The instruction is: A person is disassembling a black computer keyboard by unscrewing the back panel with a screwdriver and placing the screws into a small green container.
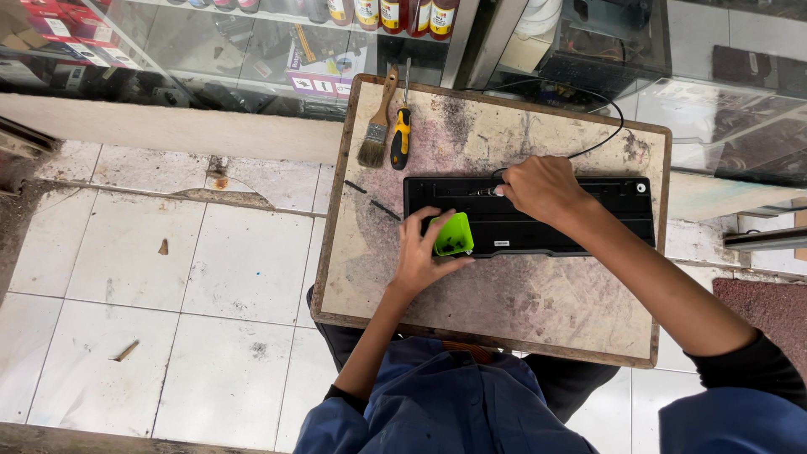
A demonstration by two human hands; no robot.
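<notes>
A black keyboard [580, 223] lies face down on a worn wooden board [521, 311] resting on my lap. My left hand [420, 252] holds a small bright green cup [452, 234] at the keyboard's left end; dark bits lie inside it. My right hand [542, 189] grips a thin metal-tipped tool [486, 192], its tip pressed against the keyboard's upper edge. A black cable [609, 126] runs from the keyboard toward the back.
A paintbrush [378, 118] and a yellow-and-black screwdriver [401, 134] lie at the board's far left corner. Two small dark strips [374, 200] lie left of the keyboard. Glass display cabinets [252, 50] stand behind. White tiled floor [168, 277] lies to the left.
</notes>
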